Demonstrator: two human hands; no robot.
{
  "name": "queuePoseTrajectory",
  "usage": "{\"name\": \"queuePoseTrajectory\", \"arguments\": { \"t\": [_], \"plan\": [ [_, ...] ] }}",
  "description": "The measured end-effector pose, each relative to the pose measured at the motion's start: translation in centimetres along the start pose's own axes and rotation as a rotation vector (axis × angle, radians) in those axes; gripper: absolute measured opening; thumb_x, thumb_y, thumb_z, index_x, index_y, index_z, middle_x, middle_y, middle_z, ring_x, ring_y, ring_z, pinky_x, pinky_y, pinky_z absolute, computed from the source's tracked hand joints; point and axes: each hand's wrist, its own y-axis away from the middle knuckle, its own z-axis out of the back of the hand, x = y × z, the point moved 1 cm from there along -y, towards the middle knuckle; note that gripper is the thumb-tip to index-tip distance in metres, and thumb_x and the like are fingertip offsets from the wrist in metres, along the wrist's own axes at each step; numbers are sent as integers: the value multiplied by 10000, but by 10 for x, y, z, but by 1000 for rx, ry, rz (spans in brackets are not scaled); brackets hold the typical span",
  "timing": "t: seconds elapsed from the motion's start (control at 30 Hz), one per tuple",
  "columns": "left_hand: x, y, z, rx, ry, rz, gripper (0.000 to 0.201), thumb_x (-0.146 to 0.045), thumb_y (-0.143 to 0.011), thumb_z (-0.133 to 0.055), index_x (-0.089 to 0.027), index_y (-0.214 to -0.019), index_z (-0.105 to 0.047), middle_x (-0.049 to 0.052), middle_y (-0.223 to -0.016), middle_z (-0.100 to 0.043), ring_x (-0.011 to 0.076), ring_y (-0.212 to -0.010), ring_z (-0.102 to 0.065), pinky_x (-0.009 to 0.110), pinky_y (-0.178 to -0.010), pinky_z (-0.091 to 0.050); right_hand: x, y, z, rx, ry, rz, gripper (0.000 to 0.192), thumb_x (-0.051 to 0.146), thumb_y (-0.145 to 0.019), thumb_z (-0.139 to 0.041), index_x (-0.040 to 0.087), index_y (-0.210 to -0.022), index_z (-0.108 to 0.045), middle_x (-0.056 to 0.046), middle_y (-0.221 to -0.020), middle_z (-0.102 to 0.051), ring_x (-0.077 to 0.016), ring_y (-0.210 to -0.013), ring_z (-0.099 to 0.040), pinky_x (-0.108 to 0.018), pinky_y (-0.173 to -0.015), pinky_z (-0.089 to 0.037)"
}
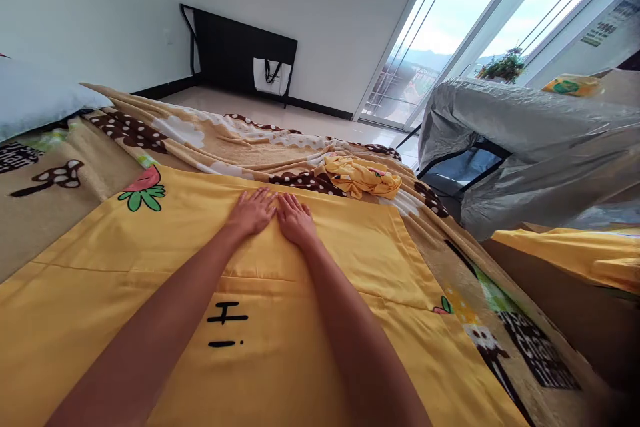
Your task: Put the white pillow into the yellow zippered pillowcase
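A yellow cloth (pixel 360 247) with black "Hi" lettering lies spread flat over a tan patterned blanket (pixel 210 140) on a bed. My left hand (pixel 253 210) and my right hand (pixel 296 219) rest palm down side by side on the far part of the cloth, thumbs nearly touching, fingers flat and holding nothing. Just beyond the cloth's far edge sits a small crumpled yellow cloth (pixel 363 177).
A white pillow (pixel 40 97) lies at the far left. A grey plastic-covered piece of furniture (pixel 530 140) stands right of the bed, with more yellow fabric (pixel 570 250) below it. A black folded table (pixel 240 53) and white bag (pixel 271 75) lean on the far wall.
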Motion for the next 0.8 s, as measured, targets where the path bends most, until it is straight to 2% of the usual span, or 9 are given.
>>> {"name": "queuePoseTrajectory", "arguments": {
  "t": [0.07,0.17,0.43,0.7,0.8],
  "plan": [
    [19,-3,1,-5,10,54,614,-482,-938,-178,-241,-1502,-201,28,-1582,-132,209,-1457,-123,526,-1162,-98,-15,0,5,44,-6,-31,556,444,-967,-282,250,-1488,-258,-22,-1578,-180,-160,-1453,-129,-432,-1164,-119],
    [41,-7,4,-6,19,117,644,-527,-928,-173,-239,-1504,-191,37,-1585,-117,214,-1460,-104,534,-1158,-84,-35,-3,13,89,8,-68,602,520,-959,-279,266,-1502,-212,-18,-1589,-116,-158,-1460,-74,-435,-1170,-79],
    [64,-14,5,-19,30,172,660,-560,-920,-148,-255,-1504,-188,17,-1588,-99,209,-1461,-95,543,-1156,-70,-60,-18,12,67,51,-100,644,601,-942,-265,301,-1506,-181,-9,-1592,-94,-155,-1461,-55,-439,-1170,-47],
    [104,-15,8,-129,37,303,685,-583,-914,-160,-240,-1507,-179,45,-1593,-49,213,-1463,-79,544,-1151,-103,-101,-25,19,-43,168,-158,558,504,-982,-233,292,-1498,-220,-21,-1583,-151,-157,-1457,-104,-440,-1167,-110],
    [120,-11,13,-146,24,345,679,-578,-921,-162,-234,-1505,-189,66,-1590,-88,232,-1459,-104,548,-1143,-124,-121,-25,23,-92,204,-157,532,460,-992,-231,276,-1491,-255,-26,-1572,-197,-161,-1452,-134,-428,-1168,-125]
  ]
}}
